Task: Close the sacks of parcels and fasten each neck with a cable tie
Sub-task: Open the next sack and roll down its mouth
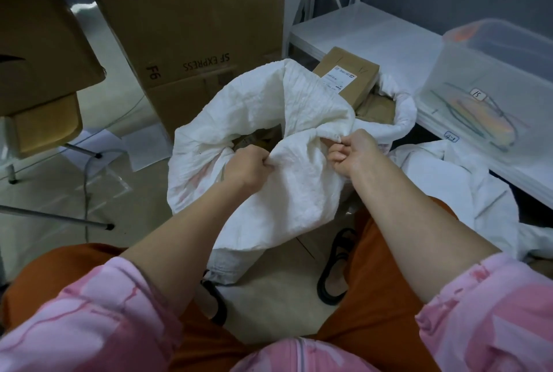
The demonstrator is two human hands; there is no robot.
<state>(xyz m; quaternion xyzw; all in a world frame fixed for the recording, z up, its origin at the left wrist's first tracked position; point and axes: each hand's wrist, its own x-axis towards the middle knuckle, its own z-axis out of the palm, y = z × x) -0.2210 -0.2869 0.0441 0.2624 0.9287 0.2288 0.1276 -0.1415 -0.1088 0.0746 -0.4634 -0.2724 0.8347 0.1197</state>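
While the white sack (269, 138) stands on the floor before the knees, its near rim is gripped by the left hand (245, 166), pinched by the right hand (354, 151), a labelled parcel (347, 78) seen inside.

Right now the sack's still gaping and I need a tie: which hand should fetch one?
Probably the right hand: the clear bin, seemingly holding ties, sits on its side. The left hand can keep its grip on the sack.
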